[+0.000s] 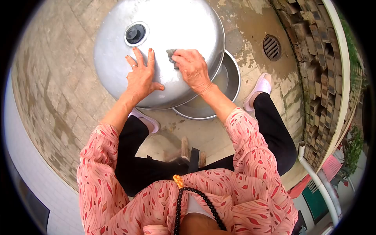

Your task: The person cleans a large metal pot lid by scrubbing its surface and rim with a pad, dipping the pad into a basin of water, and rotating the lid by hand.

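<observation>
Metal lid (176, 29), large and domed, at top centre of the head view, in front of the person; black knob (135, 34) on its outer face

Left hand (141, 79): fingers spread, laid on the lid just below the knob

Right hand (192, 69): clamped on grey scouring pad (171, 55), pad against the lid; hands apart from each other

Basin (236, 74) partly under the lid's lower right edge, some liquid inside; contact between the two cannot be told

Paved ground (58, 78) around; round drain grate (272, 47) to the right, on wet paving
</observation>
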{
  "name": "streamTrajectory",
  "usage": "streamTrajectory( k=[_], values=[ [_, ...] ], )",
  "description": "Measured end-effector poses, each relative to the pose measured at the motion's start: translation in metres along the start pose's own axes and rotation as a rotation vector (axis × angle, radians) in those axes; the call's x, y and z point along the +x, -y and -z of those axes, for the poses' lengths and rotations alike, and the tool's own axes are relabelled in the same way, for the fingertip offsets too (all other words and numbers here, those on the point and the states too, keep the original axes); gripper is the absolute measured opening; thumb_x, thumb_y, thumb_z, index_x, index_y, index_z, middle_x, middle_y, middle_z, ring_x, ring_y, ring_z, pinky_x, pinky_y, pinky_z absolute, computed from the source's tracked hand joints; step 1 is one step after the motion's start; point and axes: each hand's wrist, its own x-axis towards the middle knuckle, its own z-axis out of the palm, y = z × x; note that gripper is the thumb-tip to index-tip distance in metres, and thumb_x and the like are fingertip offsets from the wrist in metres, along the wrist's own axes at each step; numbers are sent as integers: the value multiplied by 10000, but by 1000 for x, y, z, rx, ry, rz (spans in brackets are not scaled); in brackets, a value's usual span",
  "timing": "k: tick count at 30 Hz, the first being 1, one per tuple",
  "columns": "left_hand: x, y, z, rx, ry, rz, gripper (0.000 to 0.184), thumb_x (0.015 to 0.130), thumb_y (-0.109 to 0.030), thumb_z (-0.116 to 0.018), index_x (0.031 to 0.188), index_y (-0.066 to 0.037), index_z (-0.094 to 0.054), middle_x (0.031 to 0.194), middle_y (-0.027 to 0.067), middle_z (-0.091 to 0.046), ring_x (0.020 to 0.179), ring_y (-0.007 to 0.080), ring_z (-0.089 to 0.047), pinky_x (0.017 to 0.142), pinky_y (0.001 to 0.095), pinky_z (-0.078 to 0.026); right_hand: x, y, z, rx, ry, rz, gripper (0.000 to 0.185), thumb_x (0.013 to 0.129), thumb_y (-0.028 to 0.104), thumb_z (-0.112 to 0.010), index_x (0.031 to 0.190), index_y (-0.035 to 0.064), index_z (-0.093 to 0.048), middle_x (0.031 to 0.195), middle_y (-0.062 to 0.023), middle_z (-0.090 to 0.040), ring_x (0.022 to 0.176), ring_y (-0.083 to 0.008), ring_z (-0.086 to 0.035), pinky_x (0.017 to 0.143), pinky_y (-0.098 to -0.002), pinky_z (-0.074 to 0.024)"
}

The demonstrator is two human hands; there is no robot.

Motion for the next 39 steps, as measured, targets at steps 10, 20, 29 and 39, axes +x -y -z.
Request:
streamTrajectory(
  k=[10,20,29,39],
  values=[
    [-1,-3,11,8,36,-23,1330,492,-384,-917,1524,-81,-135,1473,444,-11,1283,681,-212,796,538,-562,86,-71,-21,-189,-134,-100,165,753,83,-703,917,99,-711,1049,-9,-676,949,-236,-593,854,-346,-506],
    [-2,1,8,-10,31,-30,1337,491,-387,-919,1524,-76,-128,1467,452,-3,1286,685,-198,800,544,-558,121,-78,-41,-207,-79,-69,77,801,114,-666,870,106,-699,993,-8,-692,914,-255,-606,815,-390,-518],
    [-1,1,1,-24,37,-8,1352,480,-380,-926,1525,-94,-116,1485,426,14,1300,680,-171,819,572,-538,73,-59,-2,-157,-28,-15,121,780,99,-682,895,132,-699,1017,47,-694,927,-203,-623,798,-342,-523],
    [0,6,-9,-13,-47,-62,1339,492,-421,-920,1520,-73,-137,1458,462,-3,1266,709,-195,780,589,-542,-44,7,27,29,-107,-202,149,798,16,-669,932,80,-679,961,17,-687,885,-172,-623,774,-314,-485]
  ],
)
